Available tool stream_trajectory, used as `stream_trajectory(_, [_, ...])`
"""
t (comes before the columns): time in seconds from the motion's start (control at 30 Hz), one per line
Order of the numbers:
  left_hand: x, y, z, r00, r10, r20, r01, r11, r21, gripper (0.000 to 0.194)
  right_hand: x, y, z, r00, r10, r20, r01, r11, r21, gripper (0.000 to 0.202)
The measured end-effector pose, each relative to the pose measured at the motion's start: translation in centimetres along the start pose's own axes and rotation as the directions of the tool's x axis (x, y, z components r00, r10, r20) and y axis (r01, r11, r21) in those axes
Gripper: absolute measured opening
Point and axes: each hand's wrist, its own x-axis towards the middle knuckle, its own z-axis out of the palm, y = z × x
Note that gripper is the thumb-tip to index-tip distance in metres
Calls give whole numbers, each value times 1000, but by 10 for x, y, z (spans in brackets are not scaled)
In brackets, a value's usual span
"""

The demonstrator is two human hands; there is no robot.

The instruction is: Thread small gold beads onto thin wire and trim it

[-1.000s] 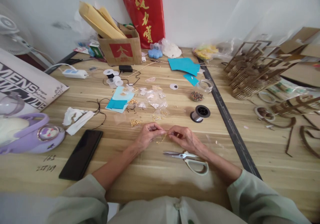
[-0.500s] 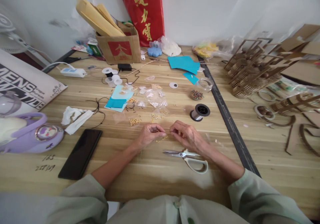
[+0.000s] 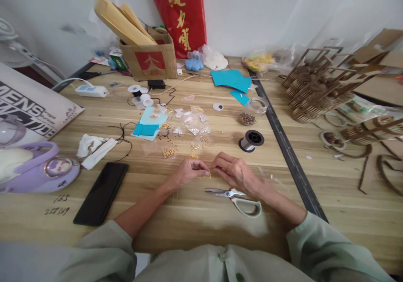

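Observation:
Thumb and fingertips pinched together, my left hand (image 3: 189, 171) grips a short string of small gold beads (image 3: 207, 176), partly hidden under the fingers. My right hand (image 3: 236, 171) is also closed in a pinch, its fingertips almost touching the left ones. What it holds is too fine to make out. Below the right hand lies a pair of scissors (image 3: 233, 193) with pale handles, the blades pointing left. A spool of fine clear line (image 3: 252, 141) stands beyond the right hand. Loose gold beads (image 3: 169, 152) are heaped just past the left hand.
Small plastic packets (image 3: 192, 120) of silver pieces lie mid-table, near blue paper sheets (image 3: 146, 124). A dish of dark beads (image 3: 247, 118) stands behind the spool. A black phone (image 3: 101, 194) lies at left. Wooden baskets (image 3: 321, 87) crowd the right side beyond a black strip (image 3: 283, 147).
My right hand has shifted slightly left, so the fingertips of both hands are closer together. The gold bead string has moved a little between them; the scissors lie in place.

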Motion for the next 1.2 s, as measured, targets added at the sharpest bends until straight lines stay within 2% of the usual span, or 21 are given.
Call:
stream_trajectory(0.2, [1, -1, 1, 999, -15, 48, 16, 1000, -26, 18, 0, 3, 3, 998, -58, 13, 58, 998, 2, 23])
stream_trajectory(0.47, [-1, 2, 3, 990, -17, 137, 17, 1000, 2, 18, 4, 4, 6, 1000, -3, -1, 3, 992, 130, 20])
stream_trajectory(0.73, [-1, 6, 1, 993, -30, 115, 33, 999, -26, 19, 5, 17, 15, 996, 45, -71, -28, 973, 228, 11])
stream_trajectory(1.0, [-4, 6, -2, 991, -88, 96, 92, 995, -37, 23, 5, 18, 16, 995, 70, -73, -50, 966, 253, 11])
stream_trajectory(1.2, [-4, 8, -1, 994, -82, 73, 85, 995, -48, 26, 5, 19, 17, 994, 72, -81, -49, 967, 249, 11])
